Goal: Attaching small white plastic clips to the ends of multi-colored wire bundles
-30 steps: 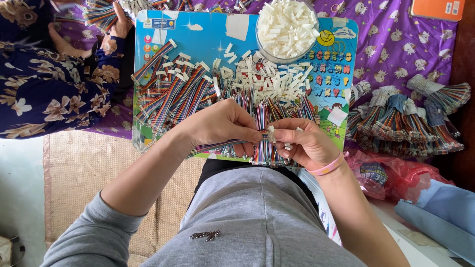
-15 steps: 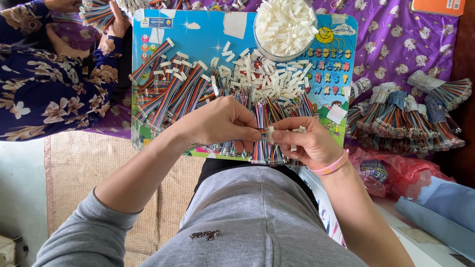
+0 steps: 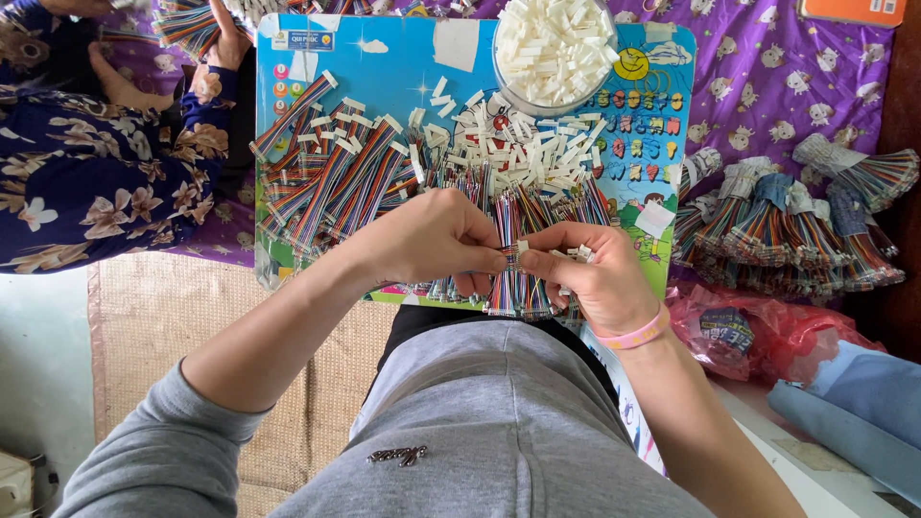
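My left hand (image 3: 436, 240) and my right hand (image 3: 595, 278) meet over the near edge of a blue picture board (image 3: 384, 67). Between their fingertips they pinch a small white plastic connector (image 3: 521, 248) and the end of a multicoloured ribbon cable (image 3: 508, 288). A pink band circles my right wrist. More rainbow-coloured cables (image 3: 336, 177) lie fanned across the board, with several loose white connectors (image 3: 518, 144) scattered among them. A round bowl (image 3: 556, 48) heaped with white connectors stands at the board's far edge.
Bundled cables (image 3: 796, 230) are stacked on the purple patterned cloth at the right. A red plastic bag (image 3: 758, 331) lies near my right elbow. Another person in dark floral clothing (image 3: 86, 182) sits at the left, handling cables. A woven mat (image 3: 173, 317) covers the floor.
Both hands stay over the board's near edge. The fingertips have drawn closer together around the connector and the cable end.
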